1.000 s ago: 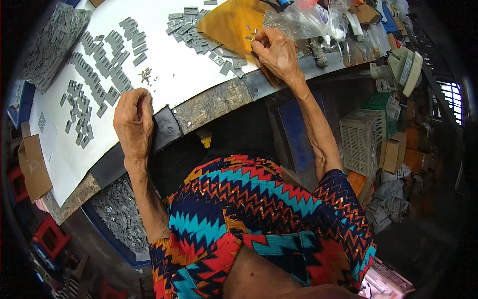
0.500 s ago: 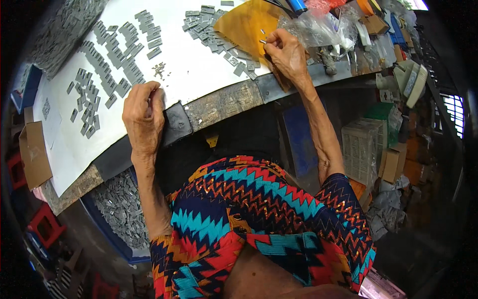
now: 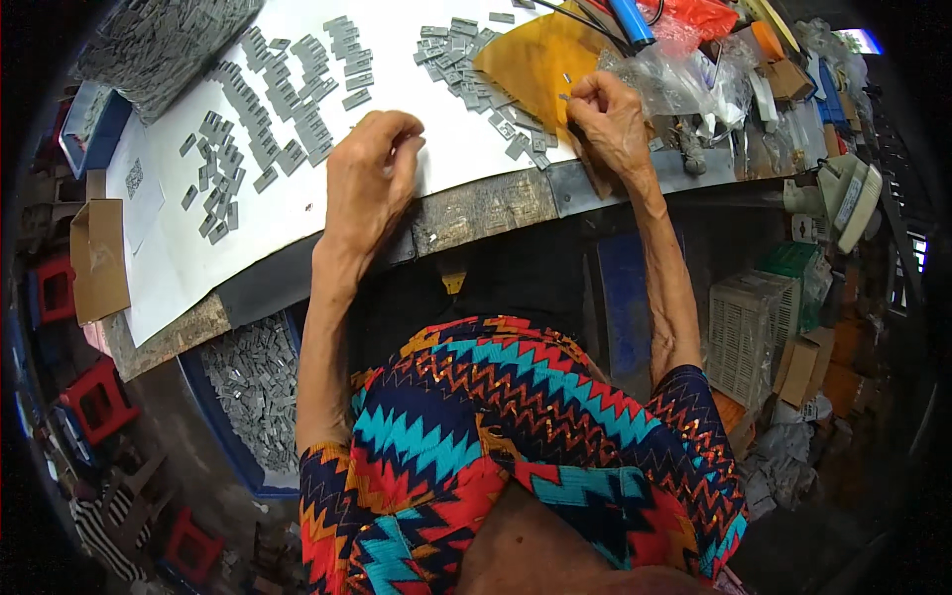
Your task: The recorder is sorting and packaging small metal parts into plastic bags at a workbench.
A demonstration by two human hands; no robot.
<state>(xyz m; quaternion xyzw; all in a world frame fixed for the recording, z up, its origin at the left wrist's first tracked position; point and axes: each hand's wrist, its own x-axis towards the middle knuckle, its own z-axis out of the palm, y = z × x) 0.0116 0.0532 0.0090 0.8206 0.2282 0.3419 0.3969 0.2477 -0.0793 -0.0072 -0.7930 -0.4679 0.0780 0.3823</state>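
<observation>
My right hand [image 3: 613,124] pinches a small, shiny metal piece [image 3: 564,96] between thumb and forefinger, over an amber sheet [image 3: 531,59]. Another small metal bit [image 3: 567,77] lies on that sheet, just past the fingertips. My left hand [image 3: 372,178] hovers by the table's near edge with thumb and forefinger tips drawn together; whatever they may hold is too small to see. Left of it, flat grey rectangular parts [image 3: 283,99] lie in overlapping rows on white paper [image 3: 278,203]. A loose heap of similar grey parts [image 3: 461,59] spreads beside the amber sheet.
A clear bag of grey parts [image 3: 159,50] sits at the far left. Crumpled clear plastic [image 3: 694,84] and a blue cylinder [image 3: 632,22] crowd the far right. Below the table edge stands a blue tray [image 3: 213,416] filled with grey parts. Plastic crates [image 3: 749,327] stand at right.
The view has shifted, so the table appears farther right. My left hand has moved right and away from me, covering the spot where tiny brass-coloured bits lay. My right hand keeps its pinch by the amber sheet.
</observation>
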